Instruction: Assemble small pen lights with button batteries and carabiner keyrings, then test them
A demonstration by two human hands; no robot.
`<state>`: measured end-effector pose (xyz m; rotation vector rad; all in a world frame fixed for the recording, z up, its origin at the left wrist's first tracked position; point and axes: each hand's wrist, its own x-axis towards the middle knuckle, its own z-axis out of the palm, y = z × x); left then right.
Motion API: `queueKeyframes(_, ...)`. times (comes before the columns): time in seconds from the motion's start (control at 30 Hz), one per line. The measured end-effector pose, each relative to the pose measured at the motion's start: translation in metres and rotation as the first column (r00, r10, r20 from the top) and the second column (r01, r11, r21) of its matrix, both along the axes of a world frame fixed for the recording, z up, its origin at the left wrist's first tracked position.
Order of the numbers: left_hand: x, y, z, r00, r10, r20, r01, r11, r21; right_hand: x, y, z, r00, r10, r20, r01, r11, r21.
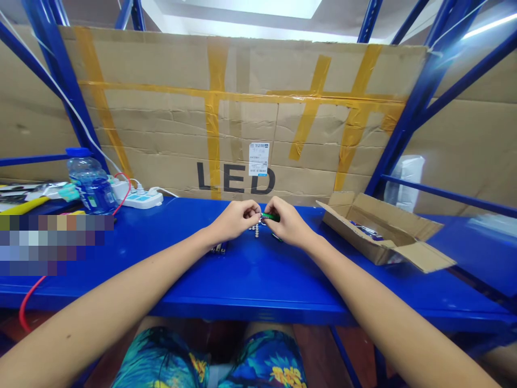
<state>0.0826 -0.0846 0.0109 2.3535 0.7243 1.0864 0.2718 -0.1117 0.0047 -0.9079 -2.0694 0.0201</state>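
My left hand [238, 220] and my right hand [286, 220] meet over the middle of the blue table [258, 280]. Between the fingertips of my right hand is a small green piece [270, 216]. The fingers of my left hand are pinched at its left end, on something too small to make out. Just below them lie small silvery round parts [257, 231] in a row. Another small dark and green piece [277, 237] rests under my right hand. Near my left wrist stand several small dark parts with metallic tops [218, 248].
An open cardboard box [363, 242] with blue items inside sits at the right. At the left are a blue-capped bottle [91, 183], a white power strip [143, 199], cables and a yellow item [24, 207]. Taped cardboard [169, 129] stands behind, between blue rack posts.
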Motion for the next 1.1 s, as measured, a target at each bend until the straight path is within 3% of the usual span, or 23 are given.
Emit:
queueKeyframes(0.2,0.0002,-0.0025,0.0022,1.000,0.003,0.010,-0.003,1.000,-0.020,0.0014,-0.0001,0.0007,0.999,0.034,0.008,-0.035,0.998,0.057)
queueKeyframes(0.43,0.0002,-0.0036,0.0014,1.000,0.017,-0.022,-0.016,0.999,0.047,0.0008,-0.0039,0.0020,0.992,0.042,0.120,-0.040,0.999,-0.014)
queueKeyframes(0.9,-0.0009,-0.0012,0.0011,1.000,0.017,-0.023,-0.015,0.997,0.072,0.0026,0.0001,0.0014,0.999,0.048,-0.009,-0.047,0.996,0.077)
queueKeyframes(1.1,0.0001,-0.0031,-0.0005,0.999,0.024,-0.046,-0.019,0.993,0.117,0.0024,-0.0033,0.0037,0.998,0.053,0.026,-0.054,0.998,0.020)
